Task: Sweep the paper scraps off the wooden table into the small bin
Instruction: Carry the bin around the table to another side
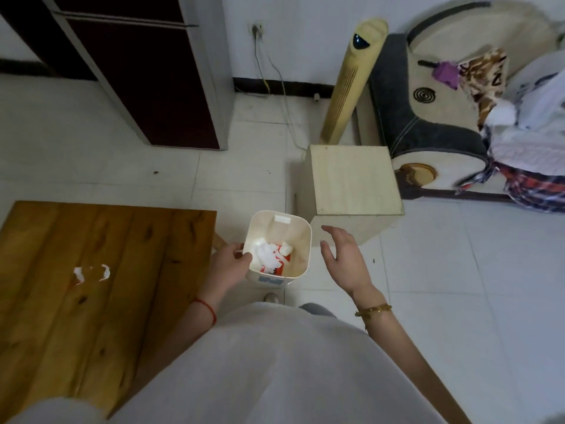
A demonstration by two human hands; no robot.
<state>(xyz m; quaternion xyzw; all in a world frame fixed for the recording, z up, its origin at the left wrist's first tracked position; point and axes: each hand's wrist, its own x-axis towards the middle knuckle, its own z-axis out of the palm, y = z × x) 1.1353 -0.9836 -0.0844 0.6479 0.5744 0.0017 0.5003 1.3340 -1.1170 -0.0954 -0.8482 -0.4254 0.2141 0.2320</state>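
A small cream bin (298,228) hangs just past the right edge of the wooden table (128,240), with white and red paper inside it. My left hand (227,264) grips the bin's left rim, thumb over the edge. My right hand (345,258) hovers open to the right of the bin, fingers spread, touching nothing. Two white paper scraps (91,273) lie on the table's left part, far from both hands.
A pale wooden box (354,182) stands on the tiled floor just behind the bin. Behind it rises a yellow tower fan (351,84), with a sofa (428,117) piled with clothes to the right. A dark cabinet (146,71) stands at the back left.
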